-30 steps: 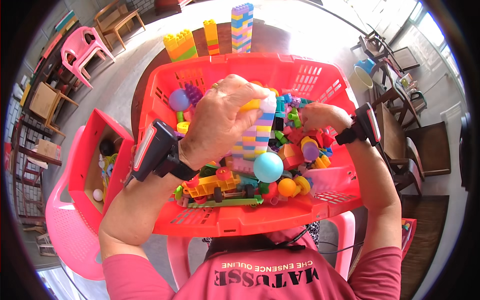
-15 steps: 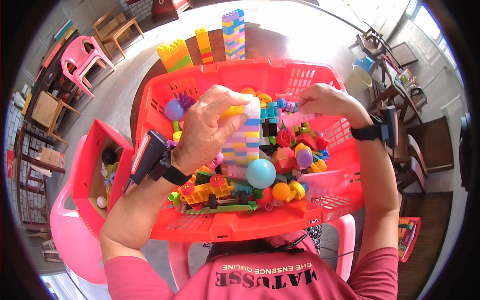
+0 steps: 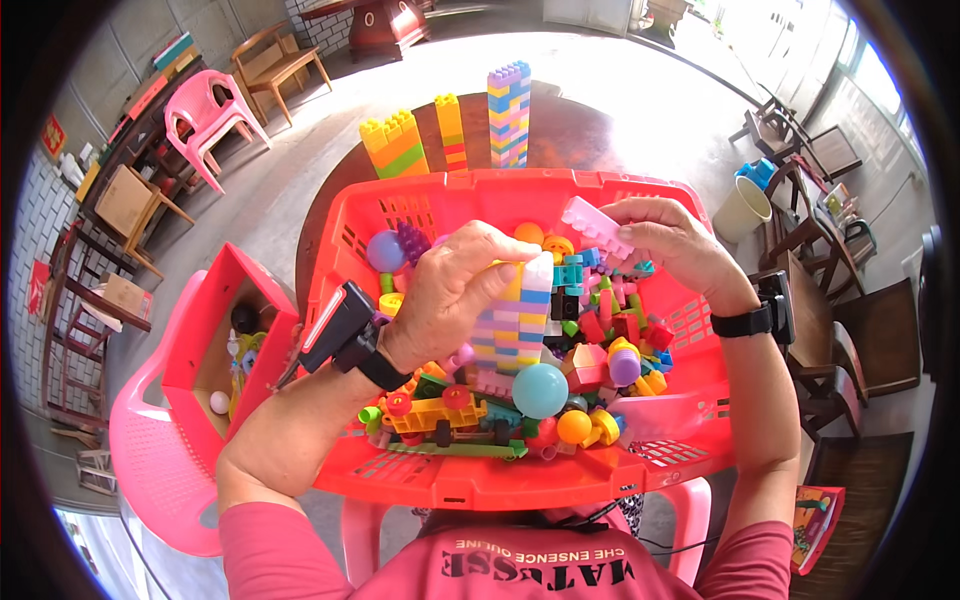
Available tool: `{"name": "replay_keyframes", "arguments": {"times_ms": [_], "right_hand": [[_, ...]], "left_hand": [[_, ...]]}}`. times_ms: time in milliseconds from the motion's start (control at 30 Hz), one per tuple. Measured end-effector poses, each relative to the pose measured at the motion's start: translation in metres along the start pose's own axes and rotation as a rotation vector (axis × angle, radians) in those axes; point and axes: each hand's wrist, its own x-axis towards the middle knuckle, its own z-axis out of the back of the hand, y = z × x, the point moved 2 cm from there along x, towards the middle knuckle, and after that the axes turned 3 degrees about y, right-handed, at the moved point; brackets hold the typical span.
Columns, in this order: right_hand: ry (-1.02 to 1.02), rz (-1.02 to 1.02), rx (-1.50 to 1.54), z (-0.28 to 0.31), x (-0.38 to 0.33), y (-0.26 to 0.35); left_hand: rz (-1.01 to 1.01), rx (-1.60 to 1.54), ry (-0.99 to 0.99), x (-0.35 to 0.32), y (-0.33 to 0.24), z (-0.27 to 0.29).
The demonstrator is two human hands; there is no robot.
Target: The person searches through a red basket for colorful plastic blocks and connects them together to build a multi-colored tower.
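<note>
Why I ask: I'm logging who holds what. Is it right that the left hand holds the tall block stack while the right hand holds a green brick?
Not quite: in the head view the right hand holds a pink brick, not green. The left hand does hold the tall block stack.

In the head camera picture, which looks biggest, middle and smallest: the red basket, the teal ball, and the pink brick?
1. Red basket, by far the largest.
2. Pink brick in the right hand.
3. Teal ball.
Brick and ball look close in size, so that order is unsure.

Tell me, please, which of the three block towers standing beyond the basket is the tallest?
The rightmost tower, with a purple top and multicoloured bands; the middle yellow-orange one is shorter, and the wide left one shortest.
</note>
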Motion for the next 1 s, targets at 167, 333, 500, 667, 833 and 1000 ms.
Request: {"name": "replay_keyframes", "arguments": {"times_ms": [167, 333, 500, 667, 833, 1000], "right_hand": [[-0.025, 0.087, 0.012, -0.004, 0.003, 0.003], [0.063, 0.023, 0.064, -0.011, -0.004, 0.014], [-0.015, 0.075, 0.058, -0.026, -0.005, 0.02], [-0.023, -0.06, 0.05, -0.03, -0.003, 0.018], [-0.061, 0.015, 0.008, -0.027, -0.008, 0.012], [-0.177, 0.088, -0.699, -0.017, 0.001, -0.007]], "left_hand": [[0.265, -0.355, -0.021, -0.005, -0.004, 0.004], [0.363, -0.66, -0.014, -0.006, 0.0, 0.004], [0.407, -0.806, 0.03, -0.006, 0.004, -0.002], [0.402, -0.623, 0.114, -0.007, 0.002, -0.005], [0.488, -0.675, 0.054, -0.009, 0.0, 0.0], [0.376, -0.472, 0.096, -0.005, -0.006, 0.012]]}}
